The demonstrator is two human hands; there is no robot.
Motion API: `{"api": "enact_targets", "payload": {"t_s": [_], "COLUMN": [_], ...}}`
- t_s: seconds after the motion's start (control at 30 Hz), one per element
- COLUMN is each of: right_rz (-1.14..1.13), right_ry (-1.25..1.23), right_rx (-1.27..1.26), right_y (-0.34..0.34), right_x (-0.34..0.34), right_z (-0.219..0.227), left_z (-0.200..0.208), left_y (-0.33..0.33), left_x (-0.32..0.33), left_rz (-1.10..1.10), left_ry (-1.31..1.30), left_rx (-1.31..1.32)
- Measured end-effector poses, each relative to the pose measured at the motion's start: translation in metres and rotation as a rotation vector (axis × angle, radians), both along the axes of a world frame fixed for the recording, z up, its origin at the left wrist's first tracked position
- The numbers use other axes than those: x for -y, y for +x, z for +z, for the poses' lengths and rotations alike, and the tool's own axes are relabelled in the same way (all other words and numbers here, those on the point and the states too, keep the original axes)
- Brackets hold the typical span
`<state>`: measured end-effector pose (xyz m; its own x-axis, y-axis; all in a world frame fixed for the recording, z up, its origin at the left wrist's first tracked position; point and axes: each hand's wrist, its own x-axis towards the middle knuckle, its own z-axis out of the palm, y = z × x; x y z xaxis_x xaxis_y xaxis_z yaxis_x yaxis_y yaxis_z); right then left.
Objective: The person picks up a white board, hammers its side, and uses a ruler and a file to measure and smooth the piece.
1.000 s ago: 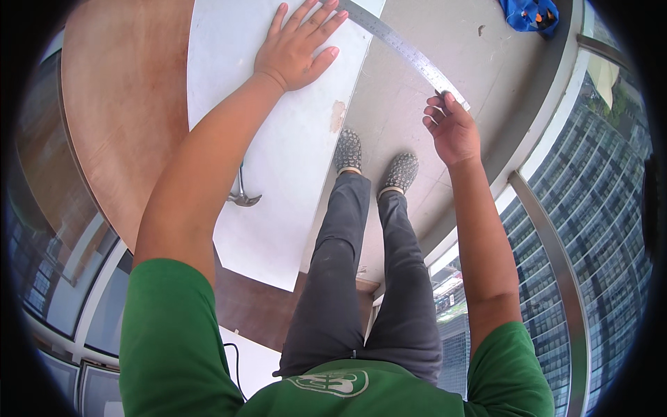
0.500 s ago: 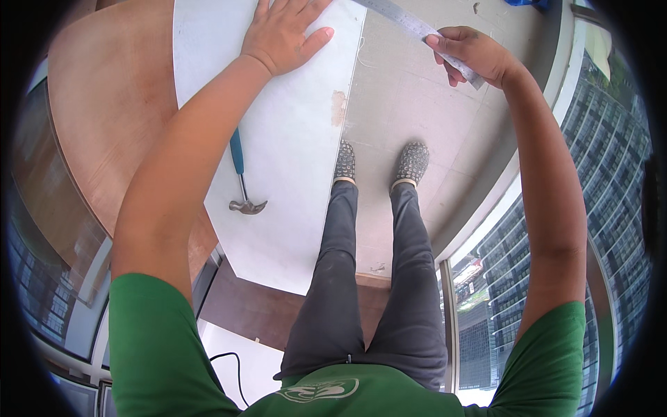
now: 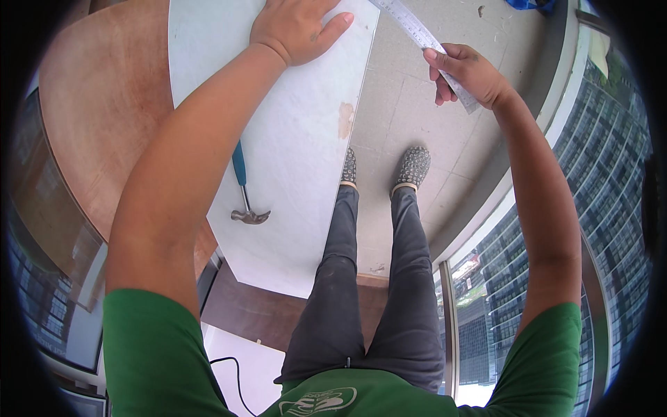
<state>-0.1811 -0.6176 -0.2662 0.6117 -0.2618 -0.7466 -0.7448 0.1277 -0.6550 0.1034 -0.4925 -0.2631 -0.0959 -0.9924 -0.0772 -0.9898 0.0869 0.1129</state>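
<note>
My left hand [image 3: 300, 29] lies flat on a white board [image 3: 292, 174], thumb stretched out to the right, the fingertips cut off by the upper edge. In my right hand [image 3: 467, 73] is a metal ruler [image 3: 411, 28], pinched near its lower end between thumb and fingers. It slants up and left over the floor to the board's right edge, where its far end leaves the picture. A claw hammer [image 3: 240, 167] with a teal handle rests on the board below my left forearm, its head toward me.
Brown wooden sheets [image 3: 104, 104] lie left of and below the white board. Tiled floor [image 3: 445, 153] runs along its right side, where my feet stand. Tall windows [image 3: 590, 181] line the right. A blue item [image 3: 529, 3] sits at the top right, and a black cable [image 3: 236, 375] hangs at the lower left.
My right hand and the ruler have shifted slightly, and the ruler now slants more steeply. My left hand appears a little higher and farther right. The whole view has moved slightly.
</note>
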Motion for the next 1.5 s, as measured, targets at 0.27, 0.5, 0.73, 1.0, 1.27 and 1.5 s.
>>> {"api": "enact_targets", "payload": {"t_s": [0.27,0.5,0.73,1.0,1.27,1.5], "right_rz": [-0.009,-0.168,-0.227,-0.093,-0.205,-0.32], "right_ry": [-0.071,-0.092,-0.042,-0.167,-0.128,-0.049], "right_rx": [0.004,-0.012,-0.036,-0.045,-0.07,-0.066], "right_y": [0.004,0.015,0.025,0.013,0.021,0.027], "right_x": [0.007,-0.038,-0.059,-0.006,-0.032,-0.054], "right_z": [0.002,0.004,0.019,0.007,0.016,0.012], "left_z": [0.0,0.002,0.002,0.005,0.004,0.006], "left_y": [0.0,0.002,0.006,0.001,0.001,0.003], "left_x": [0.001,0.001,-0.002,0.0,-0.001,-0.001], "left_rz": [-0.025,-0.01,-0.005,0.016,0.034,0.026], "left_ry": [-0.03,-0.058,-0.062,-0.043,-0.064,-0.107], "left_rx": [0.018,-0.068,-0.094,-0.079,-0.116,-0.182]}}
